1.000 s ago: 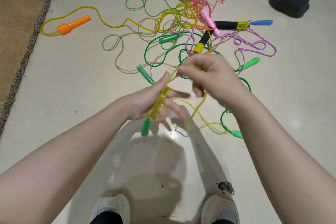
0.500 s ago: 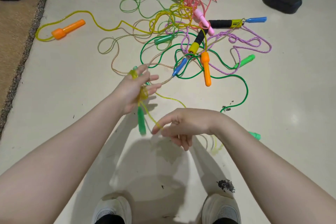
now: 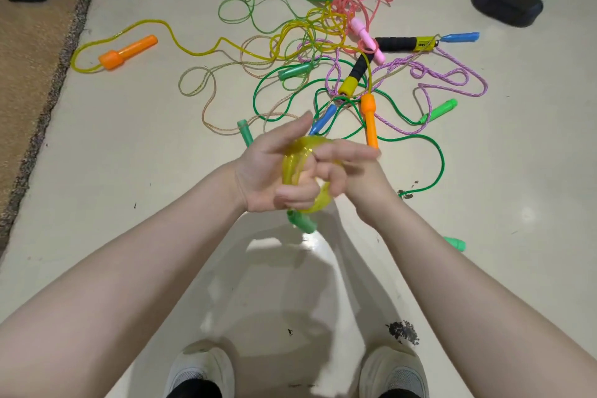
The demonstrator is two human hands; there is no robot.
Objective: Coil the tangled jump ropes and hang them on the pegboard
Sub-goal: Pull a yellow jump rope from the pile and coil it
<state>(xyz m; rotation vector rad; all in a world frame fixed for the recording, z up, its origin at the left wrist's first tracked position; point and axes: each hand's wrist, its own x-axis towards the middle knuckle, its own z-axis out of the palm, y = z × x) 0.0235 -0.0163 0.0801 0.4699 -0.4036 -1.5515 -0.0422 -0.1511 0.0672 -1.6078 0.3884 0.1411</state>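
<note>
Your left hand holds the yellow rope coil near the tangled pile, fingers curled around it so loops stay; your right hand fingers pinch the strand.

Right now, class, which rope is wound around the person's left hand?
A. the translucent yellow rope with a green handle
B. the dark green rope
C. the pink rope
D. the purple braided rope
A: the yellow rope loops round the left hand, its green handle hanging just below.
</note>
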